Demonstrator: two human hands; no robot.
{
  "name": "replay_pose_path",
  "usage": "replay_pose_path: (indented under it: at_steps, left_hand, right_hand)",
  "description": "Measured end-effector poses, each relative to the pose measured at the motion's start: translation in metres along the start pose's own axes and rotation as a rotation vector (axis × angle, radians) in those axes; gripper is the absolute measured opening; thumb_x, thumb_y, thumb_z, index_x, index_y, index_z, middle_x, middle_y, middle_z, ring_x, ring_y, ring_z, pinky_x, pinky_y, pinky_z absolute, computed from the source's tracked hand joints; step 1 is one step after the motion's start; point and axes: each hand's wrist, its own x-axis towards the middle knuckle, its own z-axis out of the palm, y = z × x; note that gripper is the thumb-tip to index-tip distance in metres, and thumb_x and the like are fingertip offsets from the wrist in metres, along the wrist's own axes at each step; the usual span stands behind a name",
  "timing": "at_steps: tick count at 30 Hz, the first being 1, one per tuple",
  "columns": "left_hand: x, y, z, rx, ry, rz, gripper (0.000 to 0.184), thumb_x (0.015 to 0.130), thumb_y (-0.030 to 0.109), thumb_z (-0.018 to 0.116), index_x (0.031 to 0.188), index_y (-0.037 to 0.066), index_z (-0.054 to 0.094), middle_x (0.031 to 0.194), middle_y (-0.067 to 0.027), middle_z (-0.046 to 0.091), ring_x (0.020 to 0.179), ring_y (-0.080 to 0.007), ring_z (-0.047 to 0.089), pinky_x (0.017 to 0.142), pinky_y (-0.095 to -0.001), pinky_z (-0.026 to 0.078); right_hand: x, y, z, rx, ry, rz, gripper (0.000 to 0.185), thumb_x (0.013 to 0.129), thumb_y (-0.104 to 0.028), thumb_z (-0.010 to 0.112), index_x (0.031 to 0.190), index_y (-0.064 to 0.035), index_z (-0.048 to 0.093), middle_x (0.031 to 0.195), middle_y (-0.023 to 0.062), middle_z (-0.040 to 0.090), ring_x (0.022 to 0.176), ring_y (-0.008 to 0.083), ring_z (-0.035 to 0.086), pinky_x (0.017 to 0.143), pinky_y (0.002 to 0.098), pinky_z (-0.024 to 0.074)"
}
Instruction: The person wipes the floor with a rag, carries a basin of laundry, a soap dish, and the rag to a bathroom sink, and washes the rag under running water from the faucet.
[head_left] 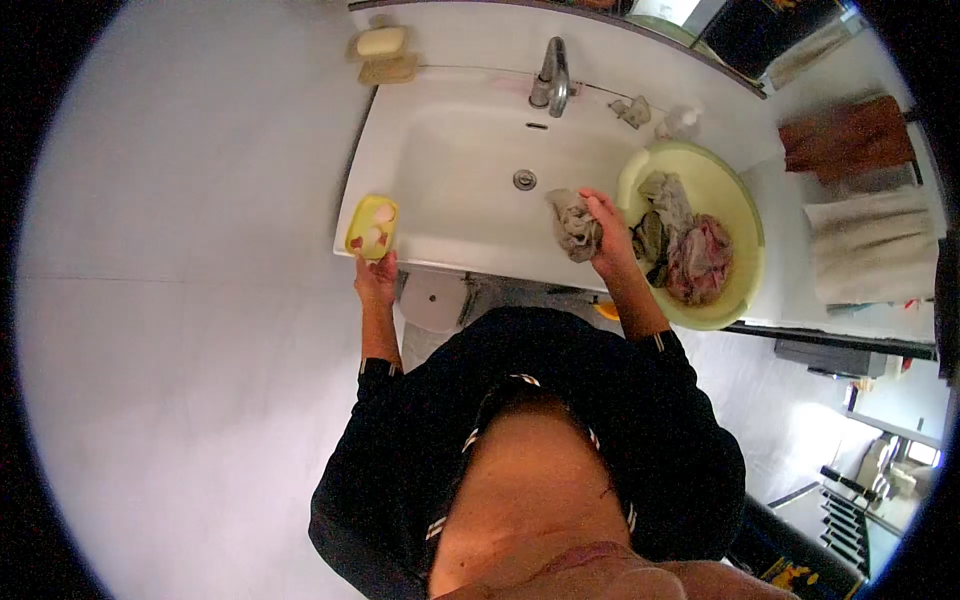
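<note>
In my right hand (612, 236) is a bunched, wet-looking grey cloth (576, 226), held above the front right part of the white sink (450, 150). My left hand (376, 279) grips the near end of a yellow soap dish (352, 241) at the sink's front left corner. Pale soap pieces (376, 235) and small reddish bits lie in the dish. Whether the dish rests on the rim or is slightly lifted, I cannot tell. To the right of my right hand, a pale green basin (745, 255) holds crumpled grey, dark and pinkish cloths (699, 260).
A chrome faucet (551, 78) stands at the sink's back, above the drain (524, 180). Another soap bar (381, 41) sits on a holder at the back left. A crumpled grey item (631, 112) lies behind the basin. Brown (848, 138) and white towels (870, 245) hang at right.
</note>
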Motion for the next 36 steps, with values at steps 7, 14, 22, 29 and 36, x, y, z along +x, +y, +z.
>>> replay_pose_path:
  at_steps: [7, 14, 22, 29, 36]
  left_hand:
    - [0.009, -0.055, -0.047, 0.610, -0.162, 0.222, 0.029, 0.092, 0.027, 0.048, 0.098, -0.001, 0.053, 0.090, -0.0161, 0.062, 0.069, -0.0234, 0.061, 0.059, -0.0300, 0.053]
    - [-0.106, -0.093, 0.123, 0.231, -0.294, -0.392, 0.041, 0.090, 0.040, 0.054, 0.110, 0.004, 0.053, 0.105, -0.0178, 0.059, 0.095, -0.0259, 0.060, 0.081, -0.0415, 0.051]
    - [-0.129, -0.155, 0.153, -0.162, -0.452, -0.613, 0.052, 0.093, 0.045, 0.046, 0.123, 0.003, 0.049, 0.112, -0.0184, 0.060, 0.099, -0.0327, 0.060, 0.089, -0.0473, 0.048]
    - [-0.130, -0.154, 0.109, -0.154, -0.284, -0.433, 0.047, 0.092, 0.043, 0.049, 0.121, 0.006, 0.047, 0.101, -0.0171, 0.062, 0.086, -0.0293, 0.063, 0.078, -0.0427, 0.052]
    - [-0.091, -0.110, 0.090, 0.254, -0.251, -0.217, 0.039, 0.089, 0.029, 0.058, 0.118, 0.004, 0.049, 0.090, -0.0096, 0.061, 0.078, -0.0211, 0.063, 0.066, -0.0358, 0.055]
  right_hand:
    - [0.000, 0.005, 0.005, -0.020, 0.062, 0.008, 0.031, 0.093, -0.023, 0.052, 0.118, -0.0049, 0.049, 0.108, 0.0110, 0.055, 0.095, 0.0237, 0.058, 0.077, 0.0384, 0.0509]
    - [-0.009, 0.005, 0.022, -0.139, -0.265, 0.038, 0.036, 0.093, -0.022, 0.052, 0.124, -0.0055, 0.046, 0.113, 0.0109, 0.054, 0.103, 0.0238, 0.055, 0.088, 0.0381, 0.0462]
    - [-0.012, -0.030, 0.005, -0.793, -0.592, -0.023, 0.030, 0.092, -0.014, 0.051, 0.119, -0.0002, 0.051, 0.103, 0.0121, 0.064, 0.094, 0.0174, 0.061, 0.083, 0.0309, 0.0485]
    - [0.003, -0.063, -0.014, -0.782, -0.374, -0.001, 0.017, 0.091, -0.014, 0.054, 0.092, 0.0011, 0.061, 0.077, 0.0081, 0.065, 0.073, 0.0148, 0.062, 0.073, 0.0277, 0.0502]
    - [0.050, -0.055, 0.042, -0.960, -0.501, -0.027, 0.019, 0.087, -0.018, 0.060, 0.079, -0.0004, 0.060, 0.068, 0.0040, 0.061, 0.063, 0.0113, 0.056, 0.061, 0.0259, 0.0457]
